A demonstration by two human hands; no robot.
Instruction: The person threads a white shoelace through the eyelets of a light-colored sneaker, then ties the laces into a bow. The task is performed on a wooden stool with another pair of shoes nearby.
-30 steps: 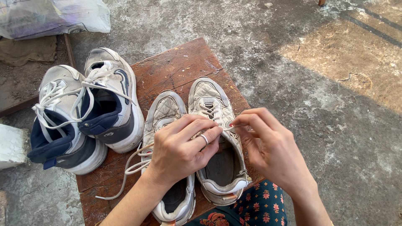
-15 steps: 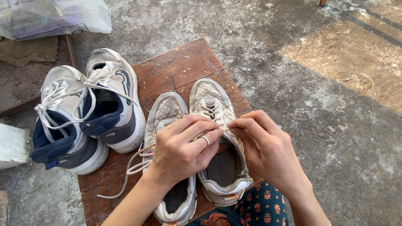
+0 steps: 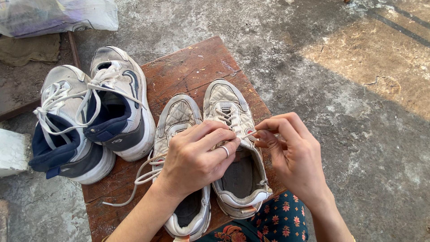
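Both hands are pinching the white lace [image 3: 245, 134] of the right-side grey sneaker [image 3: 235, 148]. Left hand [image 3: 197, 159] is bracing; right hand [image 3: 293, 157] should be pulling evenly

Rough grey concrete floor [image 3: 313, 67] all over, stained and cracked, pretty gritty. Patch of warm sunlight [image 3: 380, 58] up in the top right, rest sitting in shade. Worn reddish-brown wooden surface [image 3: 192, 67] in the middle, scratched, paint flaking, dusty at the far edge. Crumpled pale plastic sack [image 3: 58, 15] lying in the top left corner. Below that, a strip of bare brown dirt [image 3: 22, 76] edged by a dark wooden plank [image 3: 74, 47]. White block-ish thing [image 3: 11, 152] at the left edge, cut off, hard to say what. Couple of dark lines [image 3: 398, 27] running across the sunny bit.
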